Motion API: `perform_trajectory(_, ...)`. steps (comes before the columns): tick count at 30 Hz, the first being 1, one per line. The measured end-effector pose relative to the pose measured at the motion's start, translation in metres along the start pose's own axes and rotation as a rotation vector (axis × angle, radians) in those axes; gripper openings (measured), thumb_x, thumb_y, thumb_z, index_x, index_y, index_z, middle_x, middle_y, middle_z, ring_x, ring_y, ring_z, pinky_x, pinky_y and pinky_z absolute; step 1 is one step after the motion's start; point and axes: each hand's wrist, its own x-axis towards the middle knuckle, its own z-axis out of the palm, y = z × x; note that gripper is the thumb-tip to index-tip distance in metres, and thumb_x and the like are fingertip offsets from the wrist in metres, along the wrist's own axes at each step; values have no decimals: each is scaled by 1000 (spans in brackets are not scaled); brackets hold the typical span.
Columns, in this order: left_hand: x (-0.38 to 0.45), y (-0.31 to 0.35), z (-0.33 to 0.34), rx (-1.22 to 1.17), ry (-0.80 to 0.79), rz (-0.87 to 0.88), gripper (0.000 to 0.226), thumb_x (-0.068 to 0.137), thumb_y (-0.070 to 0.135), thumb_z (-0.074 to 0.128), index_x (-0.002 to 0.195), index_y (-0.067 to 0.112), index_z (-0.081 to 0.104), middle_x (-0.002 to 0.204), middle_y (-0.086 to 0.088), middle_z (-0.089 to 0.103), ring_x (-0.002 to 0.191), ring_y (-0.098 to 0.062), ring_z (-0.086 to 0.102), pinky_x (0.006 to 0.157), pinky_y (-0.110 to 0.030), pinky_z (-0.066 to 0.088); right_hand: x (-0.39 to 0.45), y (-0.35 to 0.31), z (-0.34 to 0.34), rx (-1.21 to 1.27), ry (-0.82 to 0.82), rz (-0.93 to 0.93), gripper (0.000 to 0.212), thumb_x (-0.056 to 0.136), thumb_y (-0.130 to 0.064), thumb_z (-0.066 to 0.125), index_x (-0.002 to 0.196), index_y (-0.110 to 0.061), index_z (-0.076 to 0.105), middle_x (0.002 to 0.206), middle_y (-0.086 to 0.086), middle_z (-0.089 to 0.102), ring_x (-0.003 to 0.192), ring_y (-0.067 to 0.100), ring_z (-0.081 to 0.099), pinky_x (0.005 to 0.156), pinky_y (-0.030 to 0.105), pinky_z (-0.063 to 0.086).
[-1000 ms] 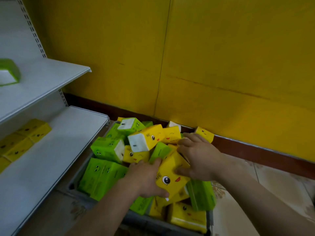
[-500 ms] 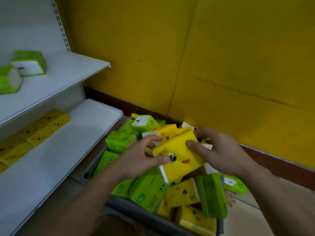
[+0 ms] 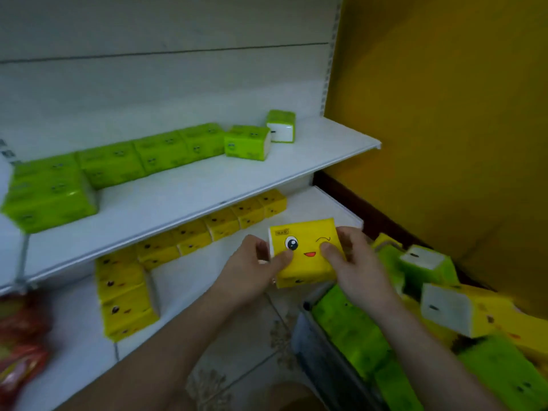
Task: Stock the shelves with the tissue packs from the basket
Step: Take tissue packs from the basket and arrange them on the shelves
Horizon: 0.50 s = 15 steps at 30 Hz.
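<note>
your left hand (image 3: pixel 252 271) and right hand (image 3: pixel 358 268) both pinch the yellow tissue pack (image 3: pixel 307 252) above the lower shelf (image 3: pixel 189 280) front edge; set down crooked, it could nudge the yellow row (image 3: pixel 207 229).

Dim, flat, bluish light with soft shadows under the upper shelf (image 3: pixel 189 185); edges bow and blur, worst far left of the left hand (image 3: pixel 252 271).
</note>
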Motion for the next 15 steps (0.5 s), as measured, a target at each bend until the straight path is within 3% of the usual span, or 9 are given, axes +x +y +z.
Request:
perform_trajectory(3,-1,-37,-48,34,134,-72,48,80,52,73,99,14,51,94,-4,64,88,-28,70,84,-52,56,8,-19,68,-20,-208,-42,27,94,-33,61,116,-38,47,109,-15,58,99,10,57,77,22,44)
perform_trajectory(5,0,-65,-77,70,201,-116,49,79,56,69,99,15,52,95,-5,66,88,-28,69,84,-54,56,11,-27,110,-3,-325,-61,28,93,-32,62,111,-44,45,102,-24,55,94,5,55,74,15,41)
perform_trajectory(9,0,-124,-120,122,233,-190,39,88,50,61,112,20,57,112,0,65,100,-23,65,90,-47,54,20,-23,191,35,-383,-27,30,92,-21,62,110,-42,50,106,-12,62,101,16,60,88,32,50)
perform_trajectory(12,-1,-165,-143,172,274,-212,34,96,39,56,123,20,58,119,-1,65,106,-21,63,90,-30,49,31,-4,249,8,-383,1,34,92,-19,60,124,-29,55,119,-3,63,108,20,59,89,28,45)
perform_trajectory(15,5,-213,-168,390,361,-262,30,99,34,50,124,22,61,122,-2,65,107,-22,61,86,-28,47,44,22,305,-52,-398,49,43,94,-26,57,137,-23,50,131,2,58,117,25,55,98,33,43)
